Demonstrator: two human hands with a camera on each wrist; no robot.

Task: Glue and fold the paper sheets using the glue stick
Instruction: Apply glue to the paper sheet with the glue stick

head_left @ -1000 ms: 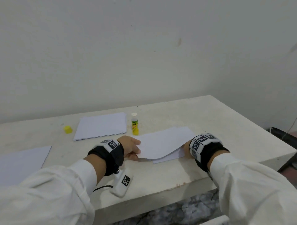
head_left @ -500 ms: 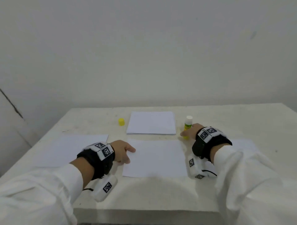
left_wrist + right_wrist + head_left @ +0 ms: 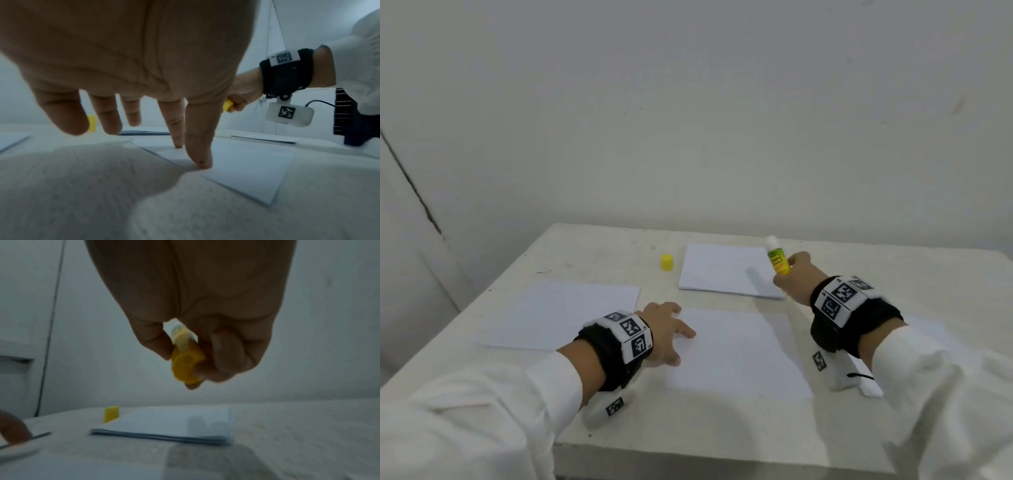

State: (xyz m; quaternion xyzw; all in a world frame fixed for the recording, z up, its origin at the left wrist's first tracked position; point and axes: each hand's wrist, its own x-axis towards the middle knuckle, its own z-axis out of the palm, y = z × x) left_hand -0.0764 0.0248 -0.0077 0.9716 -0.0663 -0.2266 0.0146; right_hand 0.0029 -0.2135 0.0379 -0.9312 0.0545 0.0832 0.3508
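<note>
A white paper sheet [image 3: 736, 353] lies flat near the table's front edge. My left hand [image 3: 666, 334] rests on its left edge with straight fingers [image 3: 198, 146] pressing down on the sheet [image 3: 252, 167]. My right hand [image 3: 791, 277] holds the uncapped yellow-green glue stick [image 3: 778, 260] lifted off the table, white tip tilted up and away. In the right wrist view the fingers [image 3: 226, 350] curl round the stick's yellow base [image 3: 186, 365]. The yellow cap [image 3: 667, 262] stands behind the sheet, to the left.
A stack of white sheets [image 3: 726, 269] lies at the back centre of the pale table [image 3: 688, 421]. Another sheet [image 3: 565, 313] lies to the left, and one [image 3: 873, 389] lies under my right wrist. A white wall stands close behind.
My right hand took the glue stick from the table and lifted it, tilted. The front sheet went from raised to lying flat. My left hand stays on its left edge.
</note>
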